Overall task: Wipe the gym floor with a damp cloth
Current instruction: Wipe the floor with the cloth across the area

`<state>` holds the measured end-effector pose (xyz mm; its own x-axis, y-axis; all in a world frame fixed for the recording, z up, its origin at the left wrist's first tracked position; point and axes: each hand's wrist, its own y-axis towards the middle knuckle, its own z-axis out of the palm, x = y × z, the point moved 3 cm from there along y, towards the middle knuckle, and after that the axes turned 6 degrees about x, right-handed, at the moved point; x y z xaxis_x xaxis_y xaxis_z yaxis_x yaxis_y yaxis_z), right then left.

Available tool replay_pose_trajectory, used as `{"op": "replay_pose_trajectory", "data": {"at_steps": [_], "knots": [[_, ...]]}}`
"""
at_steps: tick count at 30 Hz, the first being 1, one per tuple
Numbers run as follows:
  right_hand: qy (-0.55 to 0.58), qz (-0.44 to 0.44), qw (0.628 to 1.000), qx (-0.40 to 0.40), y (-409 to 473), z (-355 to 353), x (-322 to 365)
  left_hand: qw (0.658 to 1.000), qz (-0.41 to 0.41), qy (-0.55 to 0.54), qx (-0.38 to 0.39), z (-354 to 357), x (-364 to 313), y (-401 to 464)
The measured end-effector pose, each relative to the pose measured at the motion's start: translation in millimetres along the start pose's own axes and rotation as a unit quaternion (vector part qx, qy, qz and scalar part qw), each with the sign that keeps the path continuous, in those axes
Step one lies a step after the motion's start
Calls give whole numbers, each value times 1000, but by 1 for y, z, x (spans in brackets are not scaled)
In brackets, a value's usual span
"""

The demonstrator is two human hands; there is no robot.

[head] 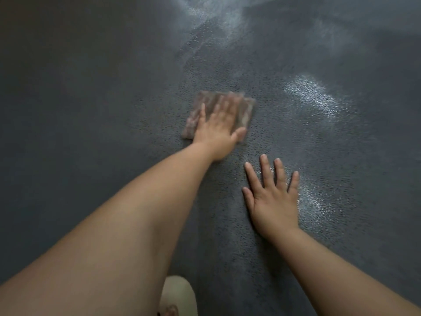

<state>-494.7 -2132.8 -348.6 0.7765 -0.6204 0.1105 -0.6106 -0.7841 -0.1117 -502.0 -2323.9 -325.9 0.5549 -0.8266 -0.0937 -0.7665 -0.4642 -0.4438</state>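
Left hand (216, 128): fingers flat, slightly spread, pressing folded brownish cloth (218, 115) to dark textured gym floor (91, 87); right hand (272, 201): fingers splayed wide, braced flat on floor, holding nothing. Wet sheen beyond and right of the fingers, judged wiped; matte, apparently dry floor left of the cloth, judged outstanding.
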Motion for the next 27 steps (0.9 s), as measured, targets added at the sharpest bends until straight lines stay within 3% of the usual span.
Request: {"op": "replay_pose_trajectory", "data": {"at_steps": [4,7,9,14,18,23,27], "knots": [[5,2,1000,-8,1,1,1,972,-206,-97,-61,-17,25,26],[9,2,1000,-13,1,1,2,961,-248,-104,-64,-24,16,48],[11,4,1000,-12,1,2,3,971,-211,-96,-51,-29,-1,61],[11,-4,1000,-8,0,0,5,1000,23,-18,4,-32,-70,76],[13,0,1000,1,-1,0,3,999,43,19,-8,-34,-60,76],[13,-2,1000,8,1,-1,2,996,-78,-36,-11,-29,9,56],[19,2,1000,24,0,-3,2,964,-249,-80,-44,-8,86,-2]]}}
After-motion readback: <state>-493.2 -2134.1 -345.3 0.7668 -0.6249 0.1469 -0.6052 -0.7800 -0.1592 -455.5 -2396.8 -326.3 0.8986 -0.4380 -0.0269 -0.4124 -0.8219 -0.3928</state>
